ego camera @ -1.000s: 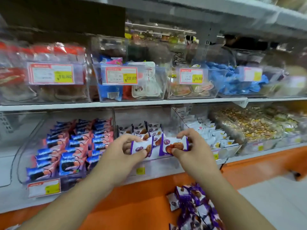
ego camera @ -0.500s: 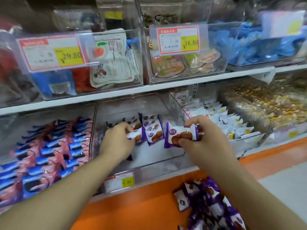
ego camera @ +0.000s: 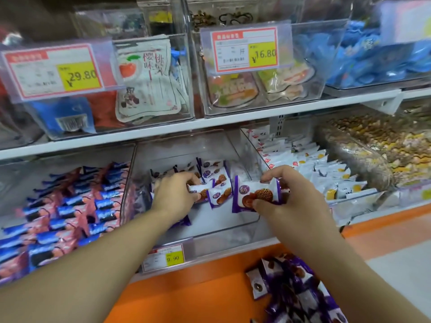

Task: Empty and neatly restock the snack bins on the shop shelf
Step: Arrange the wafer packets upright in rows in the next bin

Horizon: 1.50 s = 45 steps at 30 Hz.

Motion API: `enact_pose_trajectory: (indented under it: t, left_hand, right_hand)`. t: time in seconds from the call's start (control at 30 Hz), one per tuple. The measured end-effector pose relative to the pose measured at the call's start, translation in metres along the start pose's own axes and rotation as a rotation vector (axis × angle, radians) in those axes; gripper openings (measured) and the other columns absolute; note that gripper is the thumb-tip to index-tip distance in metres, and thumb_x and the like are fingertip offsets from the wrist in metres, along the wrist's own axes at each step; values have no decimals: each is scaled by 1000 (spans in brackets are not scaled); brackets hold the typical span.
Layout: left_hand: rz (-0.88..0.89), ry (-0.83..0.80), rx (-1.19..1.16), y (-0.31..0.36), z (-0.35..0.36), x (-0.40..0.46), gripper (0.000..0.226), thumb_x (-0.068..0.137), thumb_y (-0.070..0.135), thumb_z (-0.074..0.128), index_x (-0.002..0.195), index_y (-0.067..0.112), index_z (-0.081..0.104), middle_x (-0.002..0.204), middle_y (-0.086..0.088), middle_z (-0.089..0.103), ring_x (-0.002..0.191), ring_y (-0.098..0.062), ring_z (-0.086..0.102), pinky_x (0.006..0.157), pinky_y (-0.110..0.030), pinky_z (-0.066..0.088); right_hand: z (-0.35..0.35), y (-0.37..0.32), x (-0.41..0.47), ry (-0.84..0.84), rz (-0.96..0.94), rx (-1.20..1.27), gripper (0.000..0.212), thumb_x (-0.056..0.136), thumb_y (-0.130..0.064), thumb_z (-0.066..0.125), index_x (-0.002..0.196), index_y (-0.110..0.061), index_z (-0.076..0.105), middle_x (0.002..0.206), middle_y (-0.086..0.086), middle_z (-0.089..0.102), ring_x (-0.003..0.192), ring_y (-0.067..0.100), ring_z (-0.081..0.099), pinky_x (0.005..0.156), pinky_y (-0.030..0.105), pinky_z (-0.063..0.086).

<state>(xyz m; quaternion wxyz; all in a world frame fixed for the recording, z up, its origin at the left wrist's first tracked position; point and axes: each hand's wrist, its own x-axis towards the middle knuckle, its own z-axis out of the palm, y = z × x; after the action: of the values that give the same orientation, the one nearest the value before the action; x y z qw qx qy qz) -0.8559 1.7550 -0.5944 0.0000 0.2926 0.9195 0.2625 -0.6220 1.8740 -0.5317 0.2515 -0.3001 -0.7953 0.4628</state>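
The person is working at the clear plastic snack bin [ego camera: 242, 157] in the middle of the lower white shelf [ego camera: 163, 132], with both bare forearms reaching in over its front edge. The left hand [ego camera: 173, 198] is lying inside the bin with its fingers curled round a white-and-purple wrapped biscuit packet [ego camera: 198, 192], grasping it against the row of identical packets [ego camera: 217, 180] that is standing on edge toward the back of the bin. The right hand [ego camera: 286, 199] is pinching a second purple-and-white biscuit packet [ego camera: 256, 194] between thumb and fingertips, holding it upright just right of that row and above the bare front floor of the bin. A white price tag with a yellow 9.90 field [ego camera: 164, 257] is hanging on the bin's front lip. To the left, a neighbouring clear bin is holding blue-and-pink wrapped sandwich biscuits [ego camera: 65, 210] in tidy rows; to the right, another clear bin is holding white wrapped cakes with yellow marks [ego camera: 310, 166]. On the upper shelf, clear boxes are carrying a red-bordered 29.80 price label [ego camera: 53, 71] and a red-bordered 16.80 price label [ego camera: 245, 50]. Below the shelf, in front of the orange base panel [ego camera: 186, 294], a loose heap of purple biscuit packets [ego camera: 293, 294] is lying near the right forearm
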Motion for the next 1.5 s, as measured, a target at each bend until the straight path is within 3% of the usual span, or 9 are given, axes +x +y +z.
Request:
enact_pose_trajectory:
  t: [0.17,0.5,0.67,0.8,0.97,1.13,1.3,1.37,1.5]
  left_hand:
    - [64,14,168,-1,6,1,32,78,40,88,103,37,69,113,8,65,119,-26,50,94,-38,33]
    - [85,-89,277,6,-9,-4,45,82,26,81,123,37,65,133,5,60,126,-28,43,96,-37,32]
    - [81,-11,-496,43,-39,-39,26,95,10,69,108,32,73,107,9,73,100,-15,65,86,-27,50]
    - [164,-303,-838,75,-65,-74,34,84,29,81,117,30,74,110,0,76,95,-21,74,86,-31,61]
    - [187,-266,-645,66,-64,-71,39,74,8,91,105,28,76,98,0,78,84,-20,75,83,-41,63]
    - [75,-177,-262,41,-45,-50,31,72,33,95,93,36,73,90,2,75,79,-17,70,77,-39,60]
    - [52,-169,-60,38,-13,-33,32,75,38,92,98,35,70,84,14,68,72,-8,65,56,-25,45]
    - [106,-164,28,37,-3,-24,34,75,38,91,101,32,69,87,13,67,82,-12,65,65,-26,47]
    - [191,-140,270,35,11,-11,67,75,50,87,132,28,61,128,0,58,124,-25,48,97,-37,43]
  right_hand:
    - [0,2,-2,-16,0,-6,34,88,-17,81,103,-37,58,80,-6,70,70,8,66,47,25,52]
    - [-3,3,0,-2,12,-47,38,89,-22,82,108,-42,57,87,-10,68,73,-3,64,47,14,47]
    - [-4,0,1,-22,-30,16,55,87,-21,84,122,-49,52,93,-15,67,80,-11,64,57,9,50]
    - [0,-5,-1,-54,-71,108,51,86,-16,85,116,-45,55,99,-16,74,87,-1,72,77,24,60]
    - [2,-6,-2,-60,-128,20,46,89,-23,82,121,-46,57,106,-26,71,100,-9,65,87,20,55]
    - [-3,-2,-4,-144,-244,-449,68,100,-25,67,156,-38,32,155,-21,37,145,5,27,106,16,22]
    - [5,8,-5,-218,-228,-488,82,100,-15,64,165,-35,18,161,-16,33,147,11,35,109,21,33]
    - [7,9,-3,-220,-205,-481,81,101,-16,63,165,-35,17,159,-14,36,142,10,41,106,21,38]
    - [10,12,0,-192,-202,-461,77,101,-17,64,162,-39,21,149,-12,46,132,8,48,94,17,37]
